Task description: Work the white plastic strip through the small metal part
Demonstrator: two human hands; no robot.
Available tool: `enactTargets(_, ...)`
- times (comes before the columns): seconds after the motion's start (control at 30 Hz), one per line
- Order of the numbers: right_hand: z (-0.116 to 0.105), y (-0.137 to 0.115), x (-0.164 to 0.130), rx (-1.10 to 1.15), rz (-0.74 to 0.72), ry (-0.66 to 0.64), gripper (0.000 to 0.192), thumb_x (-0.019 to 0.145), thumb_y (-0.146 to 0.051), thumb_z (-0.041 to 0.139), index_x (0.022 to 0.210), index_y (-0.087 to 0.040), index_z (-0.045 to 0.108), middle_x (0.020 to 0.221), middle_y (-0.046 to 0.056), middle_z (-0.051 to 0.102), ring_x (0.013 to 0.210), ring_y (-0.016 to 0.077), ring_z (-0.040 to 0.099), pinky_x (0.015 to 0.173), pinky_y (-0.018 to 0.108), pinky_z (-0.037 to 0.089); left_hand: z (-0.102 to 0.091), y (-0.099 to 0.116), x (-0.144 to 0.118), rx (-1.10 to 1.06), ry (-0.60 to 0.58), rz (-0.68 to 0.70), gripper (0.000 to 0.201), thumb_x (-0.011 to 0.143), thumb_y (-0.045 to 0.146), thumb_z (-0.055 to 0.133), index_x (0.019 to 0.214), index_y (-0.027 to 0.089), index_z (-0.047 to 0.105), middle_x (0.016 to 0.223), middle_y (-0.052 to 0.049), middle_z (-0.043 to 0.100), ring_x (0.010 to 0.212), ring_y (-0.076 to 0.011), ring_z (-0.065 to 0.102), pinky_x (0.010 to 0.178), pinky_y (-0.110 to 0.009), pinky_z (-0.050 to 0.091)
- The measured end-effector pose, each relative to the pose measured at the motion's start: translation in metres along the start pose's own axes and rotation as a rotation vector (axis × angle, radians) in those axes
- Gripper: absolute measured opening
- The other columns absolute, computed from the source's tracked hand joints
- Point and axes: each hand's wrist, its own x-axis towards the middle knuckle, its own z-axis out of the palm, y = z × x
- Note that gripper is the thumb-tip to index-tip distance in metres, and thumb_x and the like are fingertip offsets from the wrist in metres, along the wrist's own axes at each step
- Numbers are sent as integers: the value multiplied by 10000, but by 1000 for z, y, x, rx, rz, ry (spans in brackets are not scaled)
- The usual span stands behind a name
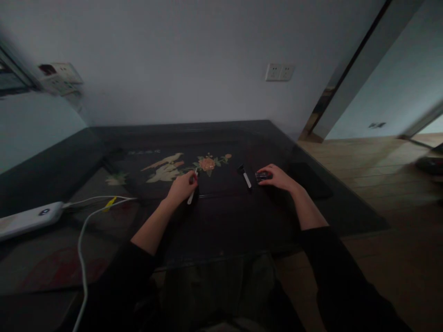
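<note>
L hand [182, 188] curls shut on a slim white stick [191, 197]; R hand [277, 178] rests fingers on small dark object [263, 175], grip unclear, atop glossy dark counter [224, 221].

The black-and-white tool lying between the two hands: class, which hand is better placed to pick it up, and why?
Probably the right hand: it rests just beside the tool, touching only a small dark object. The left hand is farther away and already grips a white stick.

Left hand [182, 187] seemingly curled, right hand [277, 177] flat.
</note>
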Motion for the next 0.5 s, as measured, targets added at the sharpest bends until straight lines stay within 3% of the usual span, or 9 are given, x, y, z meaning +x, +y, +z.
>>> enactTargets(0.2, 5, -4, 1, -83, 4, -8, 445, 702, -308, 824, 1131, -226, 737, 1050, 88, 553, 1010, 238, 573, 931, 385, 467, 14, 28, -2, -315, 31, 36, 273, 819, 242, 529, 973, 168, 741, 719, -18, 683, 666, -157, 615, 623, -241, 409)
enactTargets(0.37, 2, -16, 0, -102, 41, 32, 487, 702, -319, 830, 1160, -206, 710, 1075, 98, 578, 998, 233, 581, 906, 367, 462, 29, 68, 11, -323, 59, 151, 224, 825, 249, 582, 939, 158, 753, 711, -25, 678, 684, -147, 615, 657, -237, 415)
enactTargets(0.47, 5, -43, -2, -137, 64, 171, 245, 838, -387, 703, 955, -172, 725, 942, 81, 616, 866, 199, 597, 797, 318, 467, 40, 87, 24, -285, 61, 128, 217, 836, 226, 573, 947, 159, 747, 767, -43, 704, 712, -152, 624, 672, -240, 422)
enactTargets(0.5, 7, -55, -2, -169, 81, 201, 249, 892, -405, 634, 877, -170, 713, 883, 74, 623, 834, 192, 602, 775, 307, 459, 44, 92, 27, -272, 55, 104, 213, 840, 235, 571, 944, 166, 743, 793, -48, 713, 723, -157, 630, 667, -241, 425)
